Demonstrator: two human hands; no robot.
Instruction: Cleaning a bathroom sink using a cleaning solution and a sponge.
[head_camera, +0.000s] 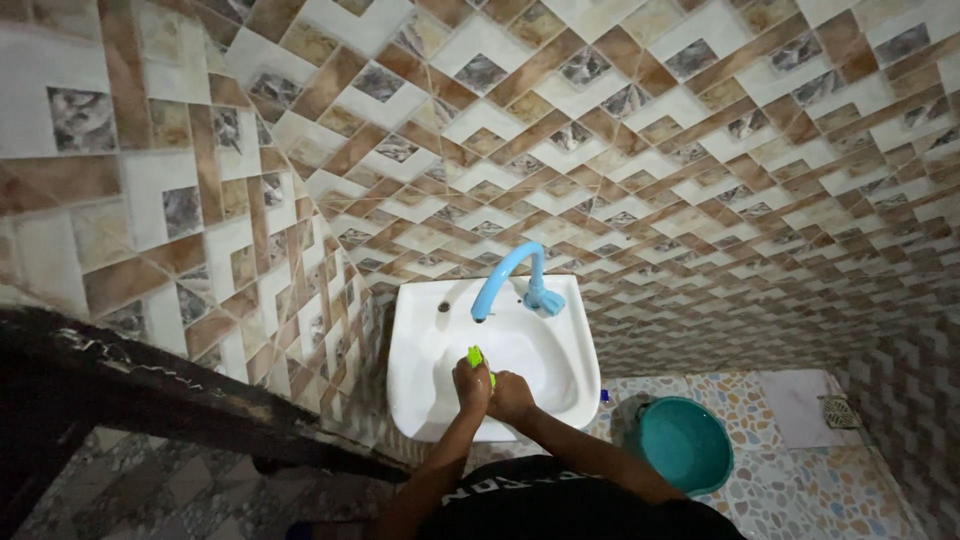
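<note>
Just below the middle of the frame, both hands meet over the bowl of a white sink (420, 395) set against a wall of brown, white and grey patterned tiles (640, 130). The left hand (471, 384) has its fingers curled shut around a small bright green thing (476, 357), which pokes up above the knuckles; it is too small to tell whether it is a sponge, a brush or a bar of soap. The right hand (512, 396) presses against the left, its fingers folded in, but whether it also grips the green thing or only rubs against the other hand cannot be told. A blue curved tap (508, 272) arches over the back of the bowl, just above the hands; no water can be made out. If the hands are wet or soapy, the green thing could slip out of the fingers and fall into the bowl, or bounce over the front rim to the pebble-patterned floor (800, 480) at the lower right. A teal bucket (686, 444) stands on that floor near the sink's right side, and a step back or sideways could knock it over. Splashes running off the rim would likely make the floor slick. The light is dim, so a dropped thing would be hard to find in the dark lower left.
</note>
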